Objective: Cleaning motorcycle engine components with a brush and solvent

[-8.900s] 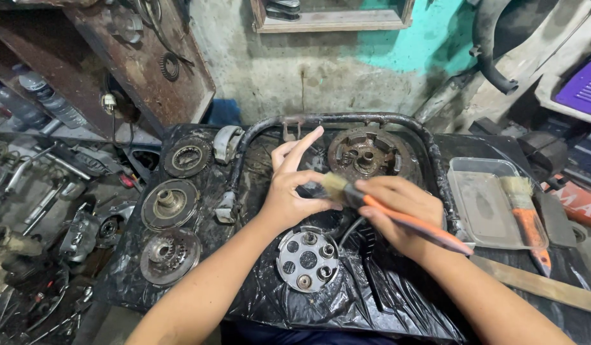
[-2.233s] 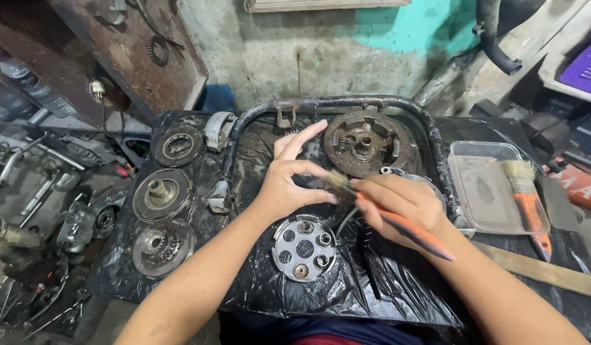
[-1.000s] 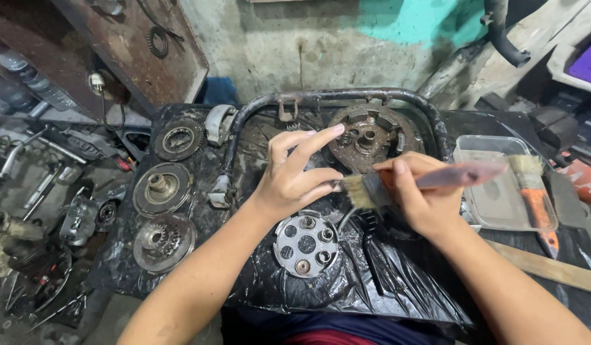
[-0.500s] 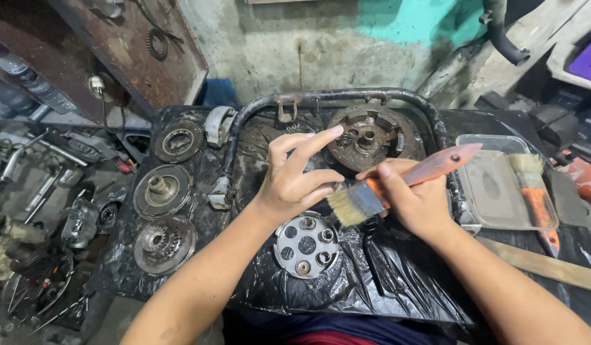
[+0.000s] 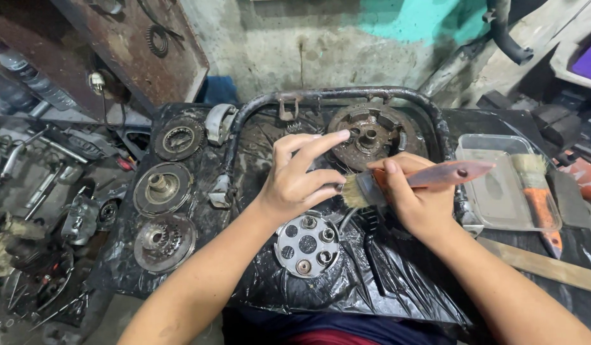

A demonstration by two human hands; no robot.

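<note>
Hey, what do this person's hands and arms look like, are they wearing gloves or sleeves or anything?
No gloves and no sleeves in view. The left hand and right hand are bare, and both forearms are bare as far as the bottom edge of the picture. I see no watch, ring or wristband. The fingers look smudged with dark grime.

Light falls from above and a little in front, soft and even, bright on both forearms and on the wall (image 5: pixel 276 45) behind. The black plastic sheet (image 5: pixel 346 287) throws back small white glints along its creases. Shadows are faint, gathering under the left hand (image 5: pixel 298 182) and along the dim left edge, where the clutter sinks into murk. Focus is sharp at the centre; the brush (image 5: pixel 410 182) bristles show clearly. Straight lines bow towards the corners, and the far right looks slightly soft.
</note>
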